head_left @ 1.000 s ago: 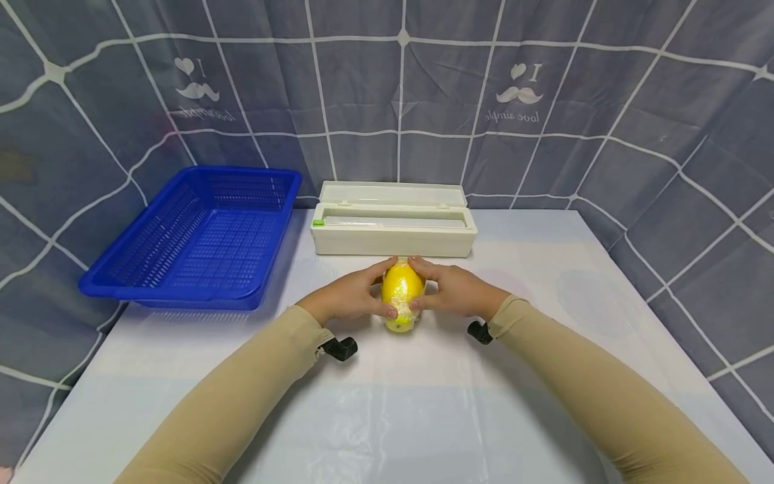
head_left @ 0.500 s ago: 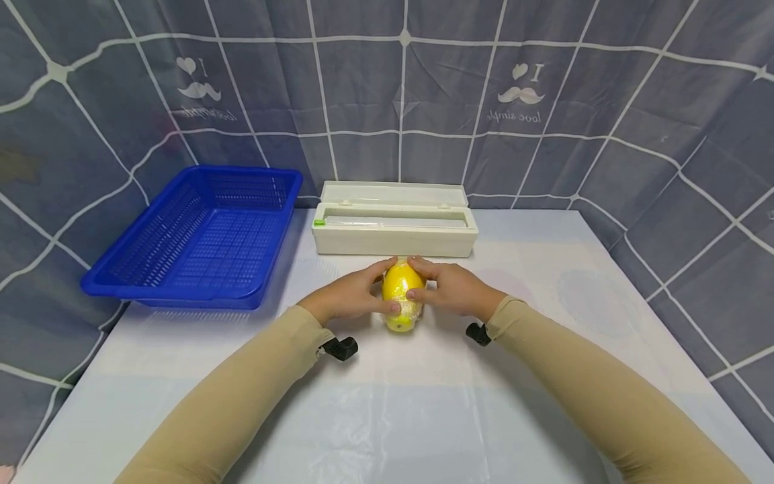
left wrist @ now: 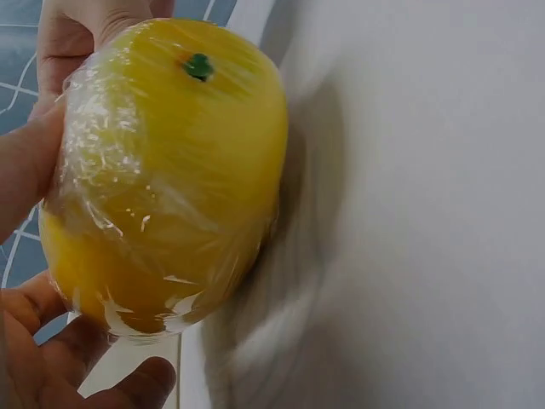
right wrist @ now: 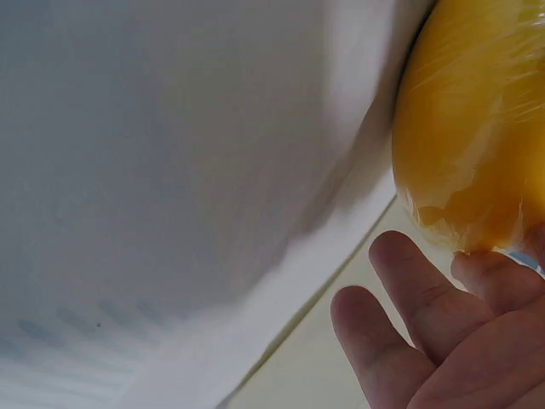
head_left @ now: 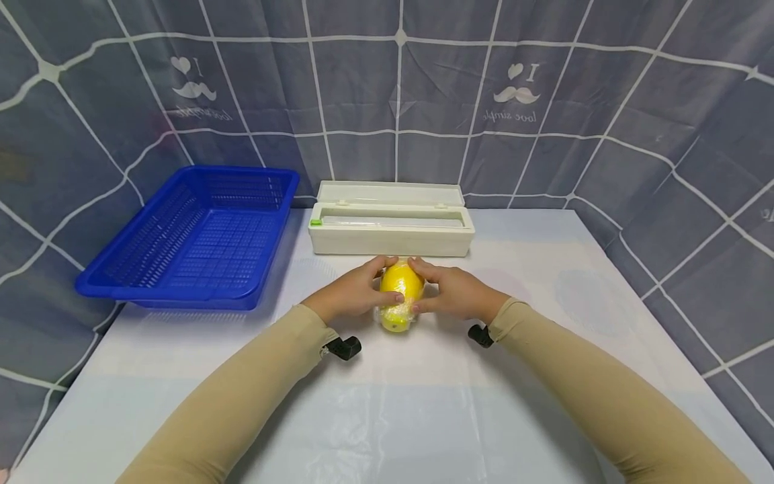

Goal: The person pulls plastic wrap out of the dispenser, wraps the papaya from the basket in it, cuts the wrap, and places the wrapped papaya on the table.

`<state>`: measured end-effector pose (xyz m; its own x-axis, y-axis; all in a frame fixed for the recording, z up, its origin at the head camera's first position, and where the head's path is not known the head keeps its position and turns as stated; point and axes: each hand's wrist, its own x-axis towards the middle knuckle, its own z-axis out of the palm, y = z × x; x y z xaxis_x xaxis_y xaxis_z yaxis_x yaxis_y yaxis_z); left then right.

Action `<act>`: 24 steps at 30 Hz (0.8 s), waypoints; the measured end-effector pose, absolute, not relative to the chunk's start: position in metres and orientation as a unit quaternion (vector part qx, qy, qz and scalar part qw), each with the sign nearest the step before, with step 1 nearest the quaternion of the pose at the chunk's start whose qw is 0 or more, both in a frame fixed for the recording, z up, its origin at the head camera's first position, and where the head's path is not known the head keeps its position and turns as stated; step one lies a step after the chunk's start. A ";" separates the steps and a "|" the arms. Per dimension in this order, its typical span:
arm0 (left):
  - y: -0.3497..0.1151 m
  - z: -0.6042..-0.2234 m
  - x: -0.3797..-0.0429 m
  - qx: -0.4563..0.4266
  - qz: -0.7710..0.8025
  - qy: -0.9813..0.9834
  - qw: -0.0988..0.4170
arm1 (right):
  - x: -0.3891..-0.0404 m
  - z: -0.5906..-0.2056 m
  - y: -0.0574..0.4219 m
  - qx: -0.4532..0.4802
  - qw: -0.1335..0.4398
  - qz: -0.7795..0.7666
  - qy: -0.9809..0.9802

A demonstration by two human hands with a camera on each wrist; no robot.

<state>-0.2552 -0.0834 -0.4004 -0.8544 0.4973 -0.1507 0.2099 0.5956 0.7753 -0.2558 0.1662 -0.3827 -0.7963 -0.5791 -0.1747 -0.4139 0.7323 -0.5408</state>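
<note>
A yellow, lemon-like fruit wrapped in clear cling film stands at the middle of the table. My left hand grips its left side, thumb on the near face and fingertips at the top. From the right, my right hand holds it the same way. The left wrist view shows a small green stem mark on the fruit and wrinkled film bunched along one side. In the right wrist view, two fingers of the right hand extend free of the fruit.
Just behind the hands sits a white cling film box, its lid raised and a roll inside. A blue plastic basket stands at the left of the white-covered table. Grey checked curtain surrounds the back and sides.
The left thumb has slid upward on the fruit. The right thumb has moved up and then back down. The fruit has shifted very slightly; both hands stay on it.
</note>
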 end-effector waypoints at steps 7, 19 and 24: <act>-0.085 -0.401 -0.255 0.197 0.416 0.864 0.202 | -0.254 -0.382 0.162 -0.253 0.174 -0.262 0.915; -0.110 -0.404 -0.264 0.248 0.390 0.855 0.237 | -0.250 -0.383 0.147 -0.294 0.146 -0.219 0.919; -0.111 -0.410 -0.264 0.250 0.398 0.856 0.214 | -0.255 -0.383 0.151 -0.298 0.155 -0.227 0.914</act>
<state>-0.2643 -0.1106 -0.4101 -0.7830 0.5992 -0.1672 0.2580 0.5574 0.7892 -0.2547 0.1510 -0.3827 -0.7744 -0.6154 -0.1473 -0.4751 0.7192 -0.5069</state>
